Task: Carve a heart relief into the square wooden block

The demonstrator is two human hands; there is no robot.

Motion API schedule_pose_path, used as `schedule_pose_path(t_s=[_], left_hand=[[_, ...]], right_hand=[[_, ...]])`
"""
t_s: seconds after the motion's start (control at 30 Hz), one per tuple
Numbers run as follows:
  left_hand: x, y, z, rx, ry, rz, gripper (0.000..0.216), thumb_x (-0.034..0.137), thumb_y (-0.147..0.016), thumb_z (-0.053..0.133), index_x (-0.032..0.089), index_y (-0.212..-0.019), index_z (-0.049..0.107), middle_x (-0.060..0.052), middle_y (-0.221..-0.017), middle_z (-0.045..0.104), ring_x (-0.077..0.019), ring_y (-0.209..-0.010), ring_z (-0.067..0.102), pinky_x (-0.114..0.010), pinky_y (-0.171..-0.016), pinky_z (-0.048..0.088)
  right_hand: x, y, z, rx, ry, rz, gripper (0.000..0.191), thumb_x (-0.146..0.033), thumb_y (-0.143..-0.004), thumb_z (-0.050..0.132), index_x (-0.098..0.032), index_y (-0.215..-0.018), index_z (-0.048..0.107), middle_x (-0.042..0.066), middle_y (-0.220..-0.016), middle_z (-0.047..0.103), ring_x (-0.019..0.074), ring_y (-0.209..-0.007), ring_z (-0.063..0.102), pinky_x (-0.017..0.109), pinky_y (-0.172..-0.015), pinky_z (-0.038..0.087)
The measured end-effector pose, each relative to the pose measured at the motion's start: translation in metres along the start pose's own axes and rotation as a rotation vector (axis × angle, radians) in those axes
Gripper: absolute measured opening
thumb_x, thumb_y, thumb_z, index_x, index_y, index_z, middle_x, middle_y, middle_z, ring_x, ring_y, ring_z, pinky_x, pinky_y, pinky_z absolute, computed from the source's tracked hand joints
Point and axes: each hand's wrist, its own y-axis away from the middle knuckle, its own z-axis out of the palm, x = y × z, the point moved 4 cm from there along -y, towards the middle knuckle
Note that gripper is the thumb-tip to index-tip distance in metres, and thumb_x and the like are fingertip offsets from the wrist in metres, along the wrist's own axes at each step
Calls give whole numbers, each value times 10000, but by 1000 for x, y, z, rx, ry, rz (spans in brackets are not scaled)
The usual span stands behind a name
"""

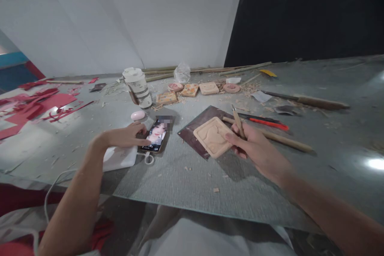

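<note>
My left hand (pixel 127 135) reaches over a lit phone (pixel 155 136), a fingertip at the lower part of its screen; it grips nothing and its fingers are apart. A white cable is plugged in at the phone's lower end. In my right hand (pixel 255 146) are a square wooden plaque (pixel 213 138) with a carved relief and raised rim, and a wood-handled carving knife (pixel 238 122) pointing up. Both are held above a dark brown square sheet (pixel 195 140) on the table. Part of the plaque's right edge is hidden by my fingers.
Behind stand a paper cup (pixel 138 90) and a row of carved pieces (pixel 209 88). A red-handled tool (pixel 268 123), a wooden rod (pixel 288 142) and a long wood-handled blade (pixel 324 103) lie right. Red scraps (pixel 57 104) lie left; shavings are scattered around.
</note>
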Motion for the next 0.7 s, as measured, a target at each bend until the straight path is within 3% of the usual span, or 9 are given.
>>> schedule_pose_path(t_s=[0.13,0.27,0.47,0.57,0.7], left_hand=[[-3,-3,0,47,-7,13,529,666,-696,960,233,-820,683,-19,-887,642,-248,-908,589,-357,-953,559],[-8,-5,2,55,-9,34,555,616,-632,1019,222,-808,671,-10,-877,644,-246,-912,569,-340,-945,555],[-12,-5,4,63,8,58,520,603,-714,1001,210,-804,673,0,-885,629,-206,-907,522,-228,-903,518],[-11,-4,5,54,-21,61,514,535,-679,1038,206,-815,666,16,-875,616,-200,-914,527,-238,-951,511],[-6,-1,1,56,-98,73,499,643,-816,912,217,-814,652,3,-867,611,-214,-890,558,-303,-965,531]], right_hand=[[-2,1,1,7,-7,-4,586,-625,-834,899,-270,-888,436,-60,-777,487,109,-622,459,251,-481,334],[-3,1,1,9,-6,-8,580,-645,-844,883,-267,-907,448,-60,-777,498,109,-630,458,248,-485,328],[-2,2,1,-1,-11,-11,574,-637,-865,877,-265,-911,442,-65,-772,499,101,-622,452,248,-492,331],[-1,2,1,-6,-4,-8,558,-629,-886,865,-266,-914,443,-66,-773,499,99,-619,453,250,-496,338],[2,1,-1,-2,1,-18,569,-642,-876,869,-264,-916,446,-63,-771,505,101,-624,467,245,-495,342]])
